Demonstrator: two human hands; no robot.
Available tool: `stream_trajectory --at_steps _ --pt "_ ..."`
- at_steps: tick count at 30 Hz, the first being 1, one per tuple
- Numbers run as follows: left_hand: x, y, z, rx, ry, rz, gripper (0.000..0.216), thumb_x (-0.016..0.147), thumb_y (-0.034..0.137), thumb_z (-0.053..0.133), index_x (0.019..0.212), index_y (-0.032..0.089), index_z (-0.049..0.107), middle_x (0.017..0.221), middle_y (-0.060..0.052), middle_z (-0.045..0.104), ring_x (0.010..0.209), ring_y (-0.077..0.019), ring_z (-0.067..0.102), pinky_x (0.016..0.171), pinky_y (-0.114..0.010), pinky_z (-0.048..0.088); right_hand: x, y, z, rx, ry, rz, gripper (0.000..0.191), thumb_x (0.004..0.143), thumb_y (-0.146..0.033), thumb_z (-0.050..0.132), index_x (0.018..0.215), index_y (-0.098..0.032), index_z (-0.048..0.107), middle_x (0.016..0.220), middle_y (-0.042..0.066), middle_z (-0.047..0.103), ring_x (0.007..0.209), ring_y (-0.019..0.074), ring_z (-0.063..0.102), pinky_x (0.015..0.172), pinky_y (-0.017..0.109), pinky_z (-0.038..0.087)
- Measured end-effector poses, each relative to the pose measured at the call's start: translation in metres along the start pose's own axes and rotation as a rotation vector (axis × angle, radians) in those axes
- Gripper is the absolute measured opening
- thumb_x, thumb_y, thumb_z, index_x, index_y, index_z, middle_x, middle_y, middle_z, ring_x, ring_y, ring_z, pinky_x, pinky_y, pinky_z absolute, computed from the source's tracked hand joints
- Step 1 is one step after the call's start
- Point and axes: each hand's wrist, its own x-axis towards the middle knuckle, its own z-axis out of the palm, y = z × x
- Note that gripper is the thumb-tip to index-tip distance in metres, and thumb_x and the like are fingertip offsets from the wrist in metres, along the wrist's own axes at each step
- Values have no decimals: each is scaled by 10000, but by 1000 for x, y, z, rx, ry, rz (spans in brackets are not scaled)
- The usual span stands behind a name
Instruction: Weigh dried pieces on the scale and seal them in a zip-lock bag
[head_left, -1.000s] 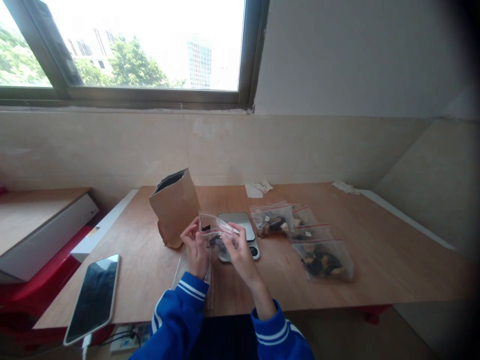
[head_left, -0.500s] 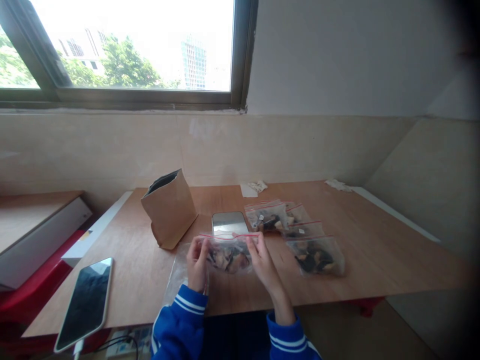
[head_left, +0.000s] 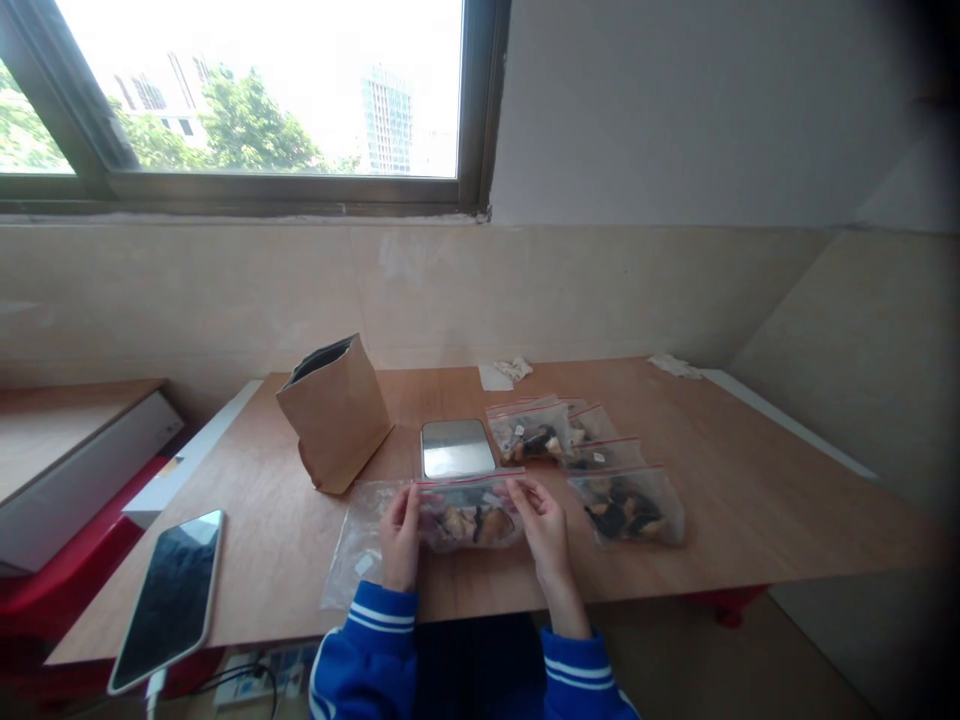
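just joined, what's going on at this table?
A person in blue sleeves holds a filled zip bag just above the table, in front of a small scale. The left hand and right hand pinch opposite ends of its red-striped top. More filled bags lie to the right, empty clear bags by the left hand. An open paper bag and a phone sit further left.

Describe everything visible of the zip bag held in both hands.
The zip bag is small, of clear plastic, with a red line along its top seal. It holds dark and tan pieces. It is roughly upright, low over the wooden table, in front of the scale. The left hand pinches its left top corner, the right hand its right.
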Motion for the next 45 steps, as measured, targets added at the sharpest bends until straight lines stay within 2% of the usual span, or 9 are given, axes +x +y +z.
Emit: stream_trajectory --at_steps 2,4,8,22,26,33,37,40,45 --pt "1 -3 0 27 39 23 416 776 529 607 937 146 632 813 -73 721 631 -182 671 481 -241 494 -2 0 -2 -10 -59 3 406 727 -532 686 900 -166 659 894 111 747 844 256 700 771 362 544" --pt "2 -6 -1 48 69 68 406 782 520 606 932 144 645 817 -71 722 675 -186 679 556 -260 527 -3 -1 -4 -26 -109 -5 417 754 -555 646 922 -175 670 943 112 742 880 261 694 796 367 538" --pt "5 -11 -5 145 115 160 367 803 491 597 912 150 677 819 -65 727 782 -192 679 696 -276 535 -4 -1 -9 -101 -124 -72 466 828 -592 525 925 -174 706 947 115 739 875 267 684 829 386 522" --pt "1 -13 -7 437 99 324 325 863 462 519 849 181 682 837 -45 712 765 -171 651 663 -250 492 -3 10 -8 -172 124 -222 393 832 -527 547 827 -151 663 805 75 715 624 171 612 645 299 500" --pt "3 -12 -8 404 111 347 310 843 457 553 838 186 703 856 -46 715 856 -193 647 732 -260 487 -4 9 -6 -147 106 -186 419 832 -549 534 810 -153 671 808 84 721 628 178 611 645 303 498" --pt "2 -9 -7 170 53 269 323 827 452 582 934 177 714 990 -69 715 974 -216 634 862 -305 481 -5 1 -9 -141 -23 -96 462 843 -568 507 865 -161 726 875 99 739 750 224 645 702 324 498" --pt "0 -5 -4 180 33 291 235 768 388 672 862 174 700 904 -49 705 884 -195 638 809 -294 493 -5 -2 -10 -108 -73 -94 437 799 -554 584 944 -161 713 942 98 735 800 234 661 730 330 509" --pt "1 -6 -4 180 44 287 220 766 381 673 834 172 691 836 -36 691 825 -179 633 771 -284 492 -5 0 -11 -100 -112 -84 386 781 -505 635 945 -161 698 901 88 741 769 218 667 740 333 516" --pt "2 -8 -4 179 71 280 210 740 376 696 783 170 689 775 -25 680 774 -160 623 738 -268 490 -3 4 -12 -132 -42 -112 368 773 -493 641 884 -147 699 858 94 742 754 221 670 732 345 521"
